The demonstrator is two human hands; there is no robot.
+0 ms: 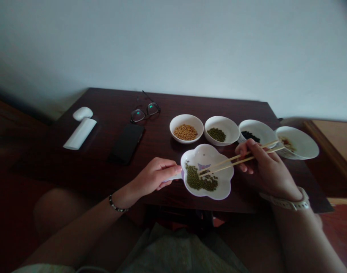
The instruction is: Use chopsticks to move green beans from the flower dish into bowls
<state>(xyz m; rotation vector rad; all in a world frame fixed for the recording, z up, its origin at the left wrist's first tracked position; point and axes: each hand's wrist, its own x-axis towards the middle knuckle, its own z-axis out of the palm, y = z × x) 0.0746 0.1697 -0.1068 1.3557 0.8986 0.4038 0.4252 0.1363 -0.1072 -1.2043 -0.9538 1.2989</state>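
On the dark wooden table (167, 110), the left hand (154, 176) is closed around the handle of a flower-shaped white dish (219, 159) — the right hand (264, 167) grips bamboo chopsticks (230, 163), their long axis pointing left and down, the tips seeming to stop just over the green mung beans (200, 180) in the dish.

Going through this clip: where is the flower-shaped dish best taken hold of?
By its short handle, coming from the left, as the left hand does. The handle juts out from the rim, clear of the green beans, so fingers stay out of the dish while the chopsticks work inside it.
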